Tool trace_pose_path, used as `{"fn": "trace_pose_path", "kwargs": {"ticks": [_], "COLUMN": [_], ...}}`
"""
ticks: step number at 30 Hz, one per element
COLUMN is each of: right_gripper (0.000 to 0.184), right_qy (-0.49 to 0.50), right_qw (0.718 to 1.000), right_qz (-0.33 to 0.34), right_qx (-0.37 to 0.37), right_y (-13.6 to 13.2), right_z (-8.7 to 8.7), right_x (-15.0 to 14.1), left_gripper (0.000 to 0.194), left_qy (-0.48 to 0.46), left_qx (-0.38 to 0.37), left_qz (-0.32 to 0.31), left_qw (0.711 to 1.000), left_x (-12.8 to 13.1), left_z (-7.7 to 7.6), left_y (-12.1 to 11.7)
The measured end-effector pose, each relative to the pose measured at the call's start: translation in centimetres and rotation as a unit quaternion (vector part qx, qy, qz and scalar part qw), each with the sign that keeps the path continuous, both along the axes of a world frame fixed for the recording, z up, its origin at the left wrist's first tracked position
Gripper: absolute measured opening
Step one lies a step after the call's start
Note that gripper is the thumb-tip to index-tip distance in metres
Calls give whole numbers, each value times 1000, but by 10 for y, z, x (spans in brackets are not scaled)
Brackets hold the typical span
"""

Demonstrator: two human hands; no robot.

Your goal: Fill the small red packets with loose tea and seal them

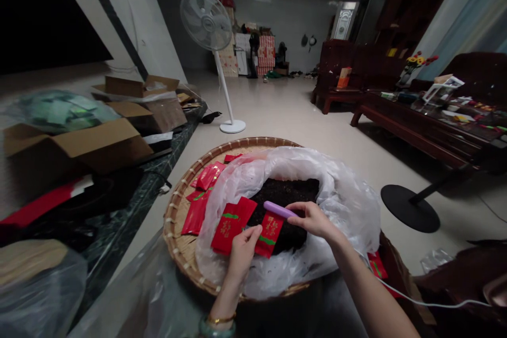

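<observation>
My left hand (244, 248) is closed, with thumb and fingers pinching the edge of a small red packet (269, 235) printed with gold characters and a green mark. In the closed fingers of my right hand (311, 217) is a slim purple stick-shaped tool (278, 209), laid across the packet's upper edge. Left of that packet, more red packets (227, 226) lie overlapping on the plastic. Beneath both hands, a large clear plastic bag (348, 203) is spread open around dark loose material (293, 190). Bag and packets rest in a round woven bamboo tray (171, 227).
Further red packets (198, 211) lie on the tray's left side. A white cord (431, 304) runs past my right forearm. Around stand a white fan (225, 90), open cardboard boxes (95, 140), a black round base (410, 208) and a dark wooden table (428, 129).
</observation>
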State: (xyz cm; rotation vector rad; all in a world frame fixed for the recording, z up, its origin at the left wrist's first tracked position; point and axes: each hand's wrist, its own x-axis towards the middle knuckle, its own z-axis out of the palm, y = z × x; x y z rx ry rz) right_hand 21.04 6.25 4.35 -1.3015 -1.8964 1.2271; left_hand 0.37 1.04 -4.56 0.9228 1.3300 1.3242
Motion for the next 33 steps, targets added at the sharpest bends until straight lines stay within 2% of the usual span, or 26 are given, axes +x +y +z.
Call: {"fn": "trace_pose_path", "kwargs": {"ticks": [3,8,12,17,20,22,24,26,30,33], "right_gripper": [38,33,42,36,35,37,34,29,37,38], "right_qy": [11,1,14,-139,-137,-92,-84,-86,-59,-7], "right_qw": [1000,1000,999,977,963,968,975,977,973,983], "right_qz": [10,8,-37,-133,-156,-124,-58,-22,-32,-55], "right_qx": [-8,0,-3,86,172,197,196,196,220,173], "right_y": [1,1,11,26,20,12,5,0,-2,-2], "right_z": [-2,0,-2,-16,-21,-21,-20,-19,-22,-27], "right_x": [1,4,15,32,19,0,-21,-38,-49,-42], "left_gripper": [46,45,44,44,42,40,38,36,36,36], "left_qy": [12,37,27,9,17,23,27,27,7,15], "left_qx": [2,6,6,-2,-2,0,3,4,14,20], "left_qz": [1,-7,9,14,2,-11,-29,-43,-50,-52], "left_qw": [1000,999,1000,1000,1000,1000,999,999,999,998], "left_x": [-1,-1,0,1,2,2,2,2,3,5], "left_z": [0,2,1,2,8,11,13,14,13,15], "left_y": [0,1,1,0,-1,-2,-3,-3,-4,-4]}}
